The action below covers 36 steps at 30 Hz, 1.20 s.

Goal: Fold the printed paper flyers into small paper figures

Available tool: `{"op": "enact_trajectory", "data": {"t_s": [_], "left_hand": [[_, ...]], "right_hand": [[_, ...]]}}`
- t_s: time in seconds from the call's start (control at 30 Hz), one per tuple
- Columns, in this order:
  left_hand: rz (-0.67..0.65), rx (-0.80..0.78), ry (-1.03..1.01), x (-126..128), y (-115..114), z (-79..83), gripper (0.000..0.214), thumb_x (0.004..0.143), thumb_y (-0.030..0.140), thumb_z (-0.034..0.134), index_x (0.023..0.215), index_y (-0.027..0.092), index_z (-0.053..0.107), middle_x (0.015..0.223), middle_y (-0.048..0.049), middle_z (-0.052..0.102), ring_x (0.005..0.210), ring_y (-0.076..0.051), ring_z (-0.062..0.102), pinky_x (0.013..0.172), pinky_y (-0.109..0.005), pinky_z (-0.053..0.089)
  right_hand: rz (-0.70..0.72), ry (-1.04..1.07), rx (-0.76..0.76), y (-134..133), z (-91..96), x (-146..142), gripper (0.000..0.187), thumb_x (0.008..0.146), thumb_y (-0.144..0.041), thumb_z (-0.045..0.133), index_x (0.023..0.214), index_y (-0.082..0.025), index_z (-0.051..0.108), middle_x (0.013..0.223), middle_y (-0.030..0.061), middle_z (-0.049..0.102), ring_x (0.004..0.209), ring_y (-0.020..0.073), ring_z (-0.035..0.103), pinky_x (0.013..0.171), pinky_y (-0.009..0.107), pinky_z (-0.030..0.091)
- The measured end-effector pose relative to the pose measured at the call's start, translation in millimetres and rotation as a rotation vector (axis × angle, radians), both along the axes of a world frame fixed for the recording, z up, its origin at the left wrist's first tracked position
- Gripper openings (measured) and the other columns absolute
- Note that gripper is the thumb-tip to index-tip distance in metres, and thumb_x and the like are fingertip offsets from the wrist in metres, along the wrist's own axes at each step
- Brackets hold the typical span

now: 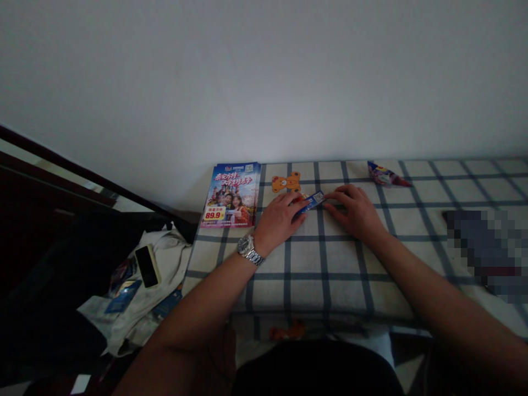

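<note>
A folded flyer [312, 202], a narrow blue strip with a QR code, lies at a slant on the checked tablecloth between my hands. My left hand [279, 218], with a metal watch on the wrist, is closed on the strip's left end and hides part of it. At the right end, the thumb and fingertips of my right hand [355, 212] pinch close around the corner. A stack of flyers [230, 195] with a printed price lies left of my left hand. Beyond my right hand sits a small folded paper piece [386, 175], pointed and colourful.
The checked tablecloth [305, 286] bears a bear print [286, 182] and meets a white wall [264, 82] behind. A dark pixelated object [487, 247] lies at the right. Down left, a phone [147, 266] rests on a pale cloth bag [173, 258] beside blue papers.
</note>
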<state>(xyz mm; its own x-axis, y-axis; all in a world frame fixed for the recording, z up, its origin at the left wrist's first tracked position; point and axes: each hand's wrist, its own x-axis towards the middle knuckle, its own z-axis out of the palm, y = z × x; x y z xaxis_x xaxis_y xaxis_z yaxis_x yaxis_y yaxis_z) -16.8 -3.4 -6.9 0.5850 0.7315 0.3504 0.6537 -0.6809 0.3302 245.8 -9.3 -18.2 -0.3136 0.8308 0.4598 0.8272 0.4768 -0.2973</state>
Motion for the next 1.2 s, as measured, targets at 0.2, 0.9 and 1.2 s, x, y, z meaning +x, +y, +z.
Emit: {"op": "enact_trajectory", "data": {"t_s": [0.2, 0.9, 1.2], "left_hand": [[-0.061, -0.016, -0.015, -1.1, 1.8, 0.3, 0.035, 0.104, 0.025, 0.061, 0.139, 0.026, 0.064, 0.143, -0.0062, 0.060, 0.132, -0.024, 0.058, 0.116, -0.047, 0.053], [-0.102, -0.023, -0.025, -0.8, 2.5, 0.8, 0.027, 0.104, 0.031, 0.064, 0.128, 0.023, 0.069, 0.135, -0.0061, 0.067, 0.123, -0.023, 0.063, 0.108, -0.043, 0.057], [-0.117, 0.009, -0.075, 1.5, 1.4, 0.9, 0.025, 0.104, 0.031, 0.062, 0.125, 0.022, 0.072, 0.130, -0.0065, 0.071, 0.120, -0.022, 0.066, 0.106, -0.043, 0.058]], "right_hand": [[0.141, -0.030, -0.022, 3.1, -1.8, 5.5, 0.026, 0.101, -0.033, 0.062, 0.120, -0.026, 0.077, 0.124, 0.0113, 0.071, 0.107, 0.0318, 0.064, 0.098, 0.054, 0.054], [0.250, 0.017, -0.074, 4.5, 3.2, 4.7, 0.021, 0.100, -0.038, 0.066, 0.113, -0.026, 0.078, 0.117, 0.0099, 0.076, 0.109, 0.0310, 0.068, 0.097, 0.051, 0.055], [0.288, 0.035, -0.046, 2.0, 5.6, 3.6, 0.018, 0.101, -0.031, 0.065, 0.110, -0.025, 0.079, 0.114, 0.0102, 0.076, 0.105, 0.0291, 0.070, 0.093, 0.048, 0.057]]}}
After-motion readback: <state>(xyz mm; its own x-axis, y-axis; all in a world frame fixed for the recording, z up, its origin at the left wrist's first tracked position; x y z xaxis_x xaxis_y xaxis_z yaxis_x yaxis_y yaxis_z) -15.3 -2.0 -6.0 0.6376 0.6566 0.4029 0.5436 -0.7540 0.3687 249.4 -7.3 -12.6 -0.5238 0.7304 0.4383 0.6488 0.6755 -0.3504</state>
